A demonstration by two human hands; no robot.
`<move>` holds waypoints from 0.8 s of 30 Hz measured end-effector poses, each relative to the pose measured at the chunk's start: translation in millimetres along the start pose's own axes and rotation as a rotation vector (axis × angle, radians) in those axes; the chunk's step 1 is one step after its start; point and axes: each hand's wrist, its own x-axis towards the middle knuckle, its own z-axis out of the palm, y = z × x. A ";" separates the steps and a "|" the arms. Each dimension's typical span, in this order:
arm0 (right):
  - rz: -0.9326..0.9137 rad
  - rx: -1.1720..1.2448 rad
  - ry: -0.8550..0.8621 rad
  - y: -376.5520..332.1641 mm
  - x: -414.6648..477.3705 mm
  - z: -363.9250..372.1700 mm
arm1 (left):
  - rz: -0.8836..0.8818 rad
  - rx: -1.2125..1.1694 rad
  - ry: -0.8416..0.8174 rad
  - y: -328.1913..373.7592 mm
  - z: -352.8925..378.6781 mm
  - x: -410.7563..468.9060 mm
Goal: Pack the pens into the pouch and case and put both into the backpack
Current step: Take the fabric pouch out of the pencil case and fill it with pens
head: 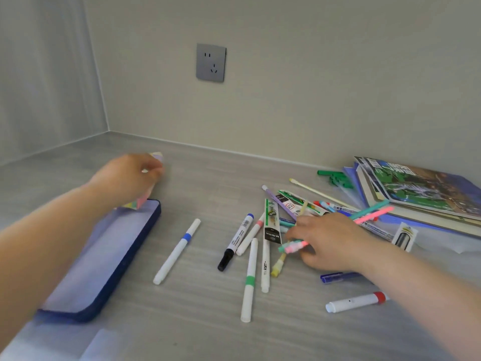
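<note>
Grey desk (197,334), wall socket (211,62) behind. Your left hand (127,175) gripped a pastel item above the open case (104,259); your right hand (330,241) pinched pink-green pens (292,246) among loose markers (250,280).

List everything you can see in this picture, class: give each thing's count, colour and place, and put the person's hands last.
pen case: one, navy rim, open, left.
loose pens: a dozen or more, mostly white, centre.
refill packets: two or more, green-black, among the pens.
books: one stack, right.
green clips: a few, beside the books.
wall socket: one, grey, wall.
left hand: holds pastel item above the case.
right hand: grips thin pens.
</note>
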 end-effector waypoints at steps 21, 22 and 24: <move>0.137 -0.140 0.506 3.4 5.0 -17.8 | -0.429 -0.198 -0.065 -66.6 -23.6 32.9; 0.146 -0.158 0.533 3.1 5.4 -19.6 | -0.409 -0.201 -0.042 -65.1 -23.3 34.6; 0.178 -0.169 0.520 4.3 4.8 -20.8 | -0.335 -0.223 0.042 -58.7 -21.9 37.4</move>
